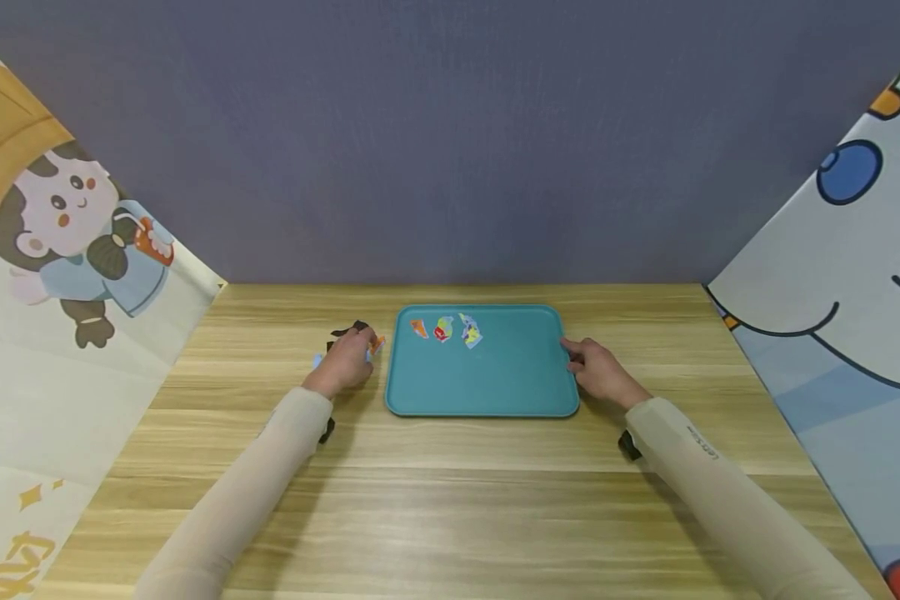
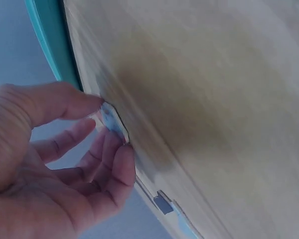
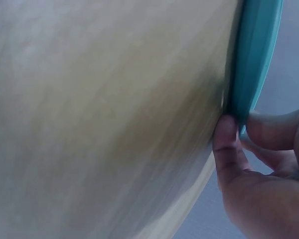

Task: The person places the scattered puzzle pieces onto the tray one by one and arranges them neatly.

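A teal tray lies in the middle of the wooden table. Near its far edge sit an orange scrap, a red and green scrap and a blue and yellow scrap. My left hand rests just left of the tray among loose scraps, one black and one orange. The left wrist view has my left hand pinching a small bluish scrap between thumb and fingers. My right hand pinches the tray's right rim, with the hand tight against it.
Another small scrap lies on the table near my left hand. Printed cartoon panels stand at the left and right, and a grey wall closes the back. Bare wooden tabletop stretches in front of the tray.
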The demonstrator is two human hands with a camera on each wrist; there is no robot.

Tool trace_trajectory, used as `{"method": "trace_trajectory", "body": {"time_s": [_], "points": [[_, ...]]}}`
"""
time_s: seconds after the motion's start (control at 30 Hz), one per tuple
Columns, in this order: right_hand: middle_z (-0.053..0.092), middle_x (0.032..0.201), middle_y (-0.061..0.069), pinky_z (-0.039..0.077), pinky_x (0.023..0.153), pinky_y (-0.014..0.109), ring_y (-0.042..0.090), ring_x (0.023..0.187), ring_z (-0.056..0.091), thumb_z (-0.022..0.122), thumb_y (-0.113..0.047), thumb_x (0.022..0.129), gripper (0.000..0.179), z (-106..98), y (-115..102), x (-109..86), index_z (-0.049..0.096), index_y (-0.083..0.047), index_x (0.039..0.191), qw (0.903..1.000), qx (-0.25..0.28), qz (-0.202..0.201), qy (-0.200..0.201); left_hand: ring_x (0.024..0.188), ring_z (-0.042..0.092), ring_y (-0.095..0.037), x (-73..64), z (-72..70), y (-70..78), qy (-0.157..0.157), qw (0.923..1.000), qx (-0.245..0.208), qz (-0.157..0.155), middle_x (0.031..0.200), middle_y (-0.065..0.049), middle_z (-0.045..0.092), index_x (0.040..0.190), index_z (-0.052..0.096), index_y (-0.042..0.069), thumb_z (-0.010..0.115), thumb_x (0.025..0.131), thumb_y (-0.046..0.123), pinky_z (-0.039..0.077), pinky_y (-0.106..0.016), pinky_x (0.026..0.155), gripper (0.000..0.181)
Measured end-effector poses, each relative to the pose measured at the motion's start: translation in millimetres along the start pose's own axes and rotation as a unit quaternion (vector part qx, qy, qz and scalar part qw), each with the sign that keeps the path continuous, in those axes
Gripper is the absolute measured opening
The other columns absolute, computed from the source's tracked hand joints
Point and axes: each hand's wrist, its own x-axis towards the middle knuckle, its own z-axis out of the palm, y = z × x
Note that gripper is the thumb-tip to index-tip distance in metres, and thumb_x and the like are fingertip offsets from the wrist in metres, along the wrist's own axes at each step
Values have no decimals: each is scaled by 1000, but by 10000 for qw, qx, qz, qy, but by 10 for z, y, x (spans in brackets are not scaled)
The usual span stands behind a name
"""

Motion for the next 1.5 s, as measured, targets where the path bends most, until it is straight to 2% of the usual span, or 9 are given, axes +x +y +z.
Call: {"method": "trace_trajectory", "body": {"time_s": [0.33, 0.57, 0.73, 1.0, 1.13, 1.27, 1.5], "points": [[47, 95, 16, 42, 73, 37, 27, 89, 48, 47, 0, 86, 46, -5, -7, -6, 32, 4, 129, 10000, -20, 10, 16, 90, 45, -26, -20, 5, 14, 28, 9999, -64, -75, 107, -13, 48, 111, 46, 8, 60, 71, 2, 39, -38, 72, 42], [47, 95, 17, 42, 73, 37, 27, 89, 49, 47, 0, 86, 46, -15, -11, -10, 33, 4, 129, 10000, -59, 15, 44, 87, 48, -24, -40, -53, 73, 195, 9994, -260, 71, 100, -10, 49, 115, 44, 8, 60, 72, 4, 41, -37, 69, 45], [47, 95, 16, 42, 72, 37, 27, 89, 49, 47, 0, 86, 46, -14, -5, -17, 32, 4, 129, 10000, -63, 34, 33, 86, 48, -22, -24, -87, 210, 238, 9988, -388, 200, 101, -9, 47, 116, 44, 8, 59, 72, 3, 42, -35, 66, 46], [47, 94, 16, 42, 72, 37, 27, 89, 49, 47, -1, 86, 46, 7, 1, -14, 32, 4, 129, 10000, -44, 41, 46, 85, 49, -20, 59, -21, 508, 296, 9974, -388, 530, 100, -9, 46, 114, 47, 8, 59, 70, 1, 44, -28, 62, 45], [48, 95, 16, 42, 73, 37, 28, 90, 49, 47, -1, 86, 46, 10, -8, -12, 33, 4, 129, 10000, -44, 18, 63, 83, 48, -19, 110, 6, 627, 341, 9969, -396, 589, 97, -9, 47, 112, 48, 7, 59, 69, -1, 43, -28, 60, 45], [48, 94, 16, 42, 73, 37, 27, 88, 49, 48, -1, 85, 46, 12, -6, -8, 33, 4, 129, 9999, -65, -26, 75, 82, 47, -19, 178, 47, 709, 304, 9980, -343, 445, 96, -9, 48, 110, 49, 6, 60, 66, -2, 43, -29, 60, 46], [48, 92, 14, 42, 71, 36, 26, 87, 49, 48, 0, 85, 46, 16, 11, 3, 33, 4, 129, 10000, -37, -1, 80, 89, 47, -21, 309, 170, 787, 109, 9992, 121, 352, 102, -9, 50, 109, 49, 7, 63, 64, 3, 42, -33, 70, 47]]}}
